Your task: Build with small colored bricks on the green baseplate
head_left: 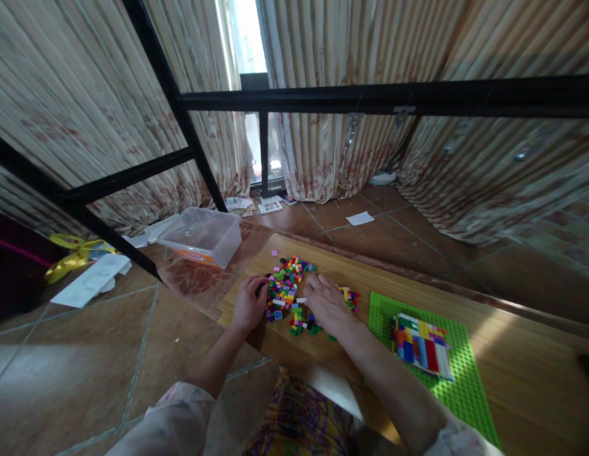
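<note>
Loose plastic building bricks [284, 286] in many colours lie in a spread pile on the wooden table [527, 354]. At the left edge of that pile my left hand [250, 304] is curled, thumb and index finger close together; whatever they hold is too small to make out. My right hand [327, 303] lies over the right part of the pile, fingers stretched down among the bricks, with a white brick [301, 300] by its fingertips. Farther right, a multicoloured brick-built block [422, 345] rests on a green studded baseplate [458, 380].
A clear plastic bin [228, 237] stands beyond the table's left end. Black metal bars [294, 100] cross in front of the curtains [318, 152]. White paper [360, 218] and a yellow ribbon-like item [66, 269] lie on the tiled floor [85, 354].
</note>
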`<state>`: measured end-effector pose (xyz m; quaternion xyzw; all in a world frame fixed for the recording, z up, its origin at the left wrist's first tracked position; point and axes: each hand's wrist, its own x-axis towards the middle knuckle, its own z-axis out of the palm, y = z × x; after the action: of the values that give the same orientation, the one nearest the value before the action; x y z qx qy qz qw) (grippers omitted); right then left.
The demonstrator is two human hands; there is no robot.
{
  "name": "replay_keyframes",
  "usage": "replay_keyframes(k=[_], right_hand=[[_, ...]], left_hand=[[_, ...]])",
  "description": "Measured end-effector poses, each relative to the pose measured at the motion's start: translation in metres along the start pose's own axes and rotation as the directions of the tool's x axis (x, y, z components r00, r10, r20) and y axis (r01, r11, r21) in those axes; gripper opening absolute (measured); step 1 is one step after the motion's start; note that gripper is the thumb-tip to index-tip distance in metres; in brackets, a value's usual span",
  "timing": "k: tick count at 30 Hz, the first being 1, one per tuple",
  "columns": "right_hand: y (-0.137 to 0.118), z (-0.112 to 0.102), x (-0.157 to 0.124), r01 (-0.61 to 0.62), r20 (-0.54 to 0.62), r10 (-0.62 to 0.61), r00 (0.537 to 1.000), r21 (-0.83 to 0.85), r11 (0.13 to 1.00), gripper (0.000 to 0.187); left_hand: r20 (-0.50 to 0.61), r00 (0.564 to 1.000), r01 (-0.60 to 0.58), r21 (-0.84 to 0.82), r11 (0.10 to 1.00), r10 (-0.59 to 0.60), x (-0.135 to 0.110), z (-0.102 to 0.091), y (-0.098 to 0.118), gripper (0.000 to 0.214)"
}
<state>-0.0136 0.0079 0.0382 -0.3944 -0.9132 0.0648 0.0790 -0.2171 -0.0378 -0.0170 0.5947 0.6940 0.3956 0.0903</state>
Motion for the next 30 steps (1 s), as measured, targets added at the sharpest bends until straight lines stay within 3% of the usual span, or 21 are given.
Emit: replay_keyframes(k=[5,10,12,14,17,20,27,30], right_hand=[[-0.004,-0.017,-0.019,-0.109,-0.117,0.125,0.985,0.135,0.985,0.022],[-0.01,-0.032,-0.073,-0.235,-0.207,0.318,0.925,0.346,0.908,0.023],[-0.006,-0.031,-0.103,-0.246,-0.255,0.448,0.857,0.562,0.79,0.024],[0.004,-0.029,-0.133,-0.297,-0.243,0.581,0.777,0.672,0.678,0.026],[0.027,-0.023,-0.175,-0.46,-0.199,0.822,0.533,0.747,0.479,0.031],[0.047,-0.017,-0.205,-0.474,-0.137,0.894,0.427,0.808,0.35,0.038],[0.057,-0.008,-0.226,-0.435,-0.061,0.942,0.331,0.876,0.209,0.045],[0.053,-0.012,-0.219,-0.394,-0.046,0.939,0.34,0.9,0.186,0.044]], left_hand=[[-0.006,1.0,-0.012,0.0,1.0,0.012,0.004,-0.002,0.0,0.025],[0.012,1.0,-0.014,0.027,1.0,0.014,0.006,-0.001,-0.003,0.028],[0.011,1.0,-0.023,0.032,0.999,0.022,0.007,-0.001,-0.005,0.029],[0.01,1.0,-0.03,0.037,0.999,0.03,0.007,-0.001,-0.005,0.03],[0.011,0.999,-0.039,0.052,0.998,0.039,0.008,-0.001,-0.006,0.03],[0.009,0.999,-0.046,0.066,0.997,0.045,0.009,-0.001,-0.006,0.03],[0.01,0.999,-0.054,0.082,0.995,0.053,0.01,-0.002,-0.005,0.03],[0.017,0.998,-0.066,0.096,0.993,0.064,0.011,-0.001,-0.006,0.03]])
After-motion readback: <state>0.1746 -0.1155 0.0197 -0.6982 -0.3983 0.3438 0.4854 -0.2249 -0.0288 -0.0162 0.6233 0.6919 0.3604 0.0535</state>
